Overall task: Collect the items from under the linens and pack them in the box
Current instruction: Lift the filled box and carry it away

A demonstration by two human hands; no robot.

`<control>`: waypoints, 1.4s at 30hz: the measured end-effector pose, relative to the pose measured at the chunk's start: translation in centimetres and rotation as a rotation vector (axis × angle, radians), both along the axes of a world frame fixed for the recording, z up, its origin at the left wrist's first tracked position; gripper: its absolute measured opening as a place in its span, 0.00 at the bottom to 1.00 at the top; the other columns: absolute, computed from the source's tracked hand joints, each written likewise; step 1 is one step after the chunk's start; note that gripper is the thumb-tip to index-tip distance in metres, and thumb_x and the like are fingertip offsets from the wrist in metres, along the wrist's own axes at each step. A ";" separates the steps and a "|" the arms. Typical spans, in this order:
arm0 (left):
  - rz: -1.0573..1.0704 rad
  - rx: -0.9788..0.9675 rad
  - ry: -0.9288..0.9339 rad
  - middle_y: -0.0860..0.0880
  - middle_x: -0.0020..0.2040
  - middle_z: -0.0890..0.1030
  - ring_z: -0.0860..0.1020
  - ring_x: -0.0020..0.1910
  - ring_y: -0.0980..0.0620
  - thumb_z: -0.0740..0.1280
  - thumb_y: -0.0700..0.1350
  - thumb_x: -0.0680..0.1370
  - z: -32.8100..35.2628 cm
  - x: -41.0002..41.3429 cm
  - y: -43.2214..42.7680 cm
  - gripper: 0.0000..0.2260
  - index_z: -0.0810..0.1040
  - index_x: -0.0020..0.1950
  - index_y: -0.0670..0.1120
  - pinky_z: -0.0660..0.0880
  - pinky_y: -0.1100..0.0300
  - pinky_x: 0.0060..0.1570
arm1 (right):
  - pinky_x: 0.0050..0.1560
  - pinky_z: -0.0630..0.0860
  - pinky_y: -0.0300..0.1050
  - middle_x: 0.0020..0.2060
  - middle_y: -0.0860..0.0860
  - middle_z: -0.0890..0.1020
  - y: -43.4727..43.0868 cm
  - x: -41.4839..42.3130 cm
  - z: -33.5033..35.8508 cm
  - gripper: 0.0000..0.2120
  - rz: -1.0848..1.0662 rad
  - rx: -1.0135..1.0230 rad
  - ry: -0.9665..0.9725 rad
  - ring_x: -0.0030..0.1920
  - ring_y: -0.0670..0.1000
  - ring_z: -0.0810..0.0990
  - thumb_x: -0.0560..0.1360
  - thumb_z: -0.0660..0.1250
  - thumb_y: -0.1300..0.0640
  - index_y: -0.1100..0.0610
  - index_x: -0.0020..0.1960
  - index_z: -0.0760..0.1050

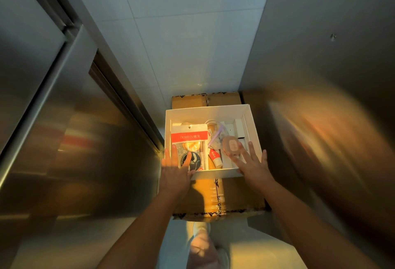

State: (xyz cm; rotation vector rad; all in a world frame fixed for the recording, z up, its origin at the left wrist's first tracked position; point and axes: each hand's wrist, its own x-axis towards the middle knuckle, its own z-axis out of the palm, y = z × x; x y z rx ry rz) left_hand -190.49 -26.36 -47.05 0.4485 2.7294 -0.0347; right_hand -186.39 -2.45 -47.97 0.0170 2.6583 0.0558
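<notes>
L hand [175,167], R hand [250,163]: fingers spread, hiding box [206,113] near corners, some contents

Prob lift lobby / service corridor in a bldg: brushed steel door panels [64,119] w/ metal frame at 9 o'clock, steel wall [320,54] at 3, big pale tiles [181,33] at 12, taped cardboard cartons [235,196] stacked at ctr.
</notes>
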 end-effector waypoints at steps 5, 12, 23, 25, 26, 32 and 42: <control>0.002 0.012 -0.023 0.42 0.77 0.49 0.47 0.75 0.40 0.46 0.60 0.80 0.2 -1.6 0.6 0.27 0.44 0.76 0.54 0.42 0.43 0.71 | 0.61 0.26 0.65 0.73 0.52 0.31 0.6 -1.9 0.2 0.33 0.006 -0.001 -0.007 0.67 0.58 0.23 0.80 0.54 0.49 0.40 0.73 0.33; 0.019 -0.002 0.030 0.41 0.76 0.42 0.41 0.74 0.38 0.46 0.61 0.79 -0.6 -4.4 1.4 0.27 0.43 0.76 0.55 0.39 0.44 0.70 | 0.61 0.26 0.65 0.74 0.52 0.33 1.4 -4.9 0.7 0.33 0.030 -0.026 0.013 0.68 0.57 0.24 0.80 0.55 0.52 0.40 0.73 0.35; 0.018 0.000 0.096 0.42 0.76 0.37 0.28 0.68 0.39 0.47 0.60 0.79 -2.0 -8.9 2.3 0.27 0.42 0.76 0.56 0.33 0.45 0.66 | 0.63 0.28 0.65 0.74 0.51 0.34 2.5 -8.8 0.3 0.35 0.019 -0.042 0.062 0.67 0.57 0.24 0.80 0.56 0.53 0.40 0.73 0.34; 0.012 -0.006 0.100 0.42 0.76 0.36 0.28 0.68 0.39 0.46 0.61 0.79 -2.1 -9.6 2.5 0.27 0.41 0.75 0.56 0.32 0.45 0.66 | 0.62 0.27 0.65 0.74 0.50 0.34 2.7 -9.4 0.1 0.36 0.016 -0.048 0.069 0.68 0.56 0.24 0.80 0.57 0.53 0.39 0.71 0.32; 0.010 -0.008 0.101 0.41 0.76 0.36 0.29 0.69 0.39 0.46 0.61 0.79 -2.1 -9.9 2.5 0.27 0.41 0.75 0.56 0.32 0.45 0.66 | 0.62 0.27 0.65 0.74 0.50 0.34 2.9 -9.8 0.1 0.37 0.017 -0.049 0.072 0.68 0.56 0.24 0.80 0.57 0.54 0.38 0.71 0.31; 0.003 -0.017 0.121 0.41 0.76 0.37 0.29 0.68 0.39 0.46 0.61 0.79 -2.1 -11.7 2.9 0.27 0.41 0.75 0.56 0.32 0.45 0.66 | 0.62 0.27 0.65 0.74 0.50 0.33 3.4 -11.6 -0.1 0.37 0.023 -0.051 0.096 0.68 0.56 0.25 0.80 0.57 0.56 0.38 0.71 0.31; -0.009 -0.003 0.121 0.42 0.75 0.36 0.28 0.68 0.40 0.45 0.60 0.79 -2.1 -14.1 3.5 0.27 0.40 0.75 0.57 0.32 0.44 0.65 | 0.63 0.28 0.65 0.74 0.50 0.34 4.1 -13.9 -0.2 0.36 0.035 -0.043 0.122 0.69 0.56 0.25 0.80 0.57 0.56 0.39 0.72 0.33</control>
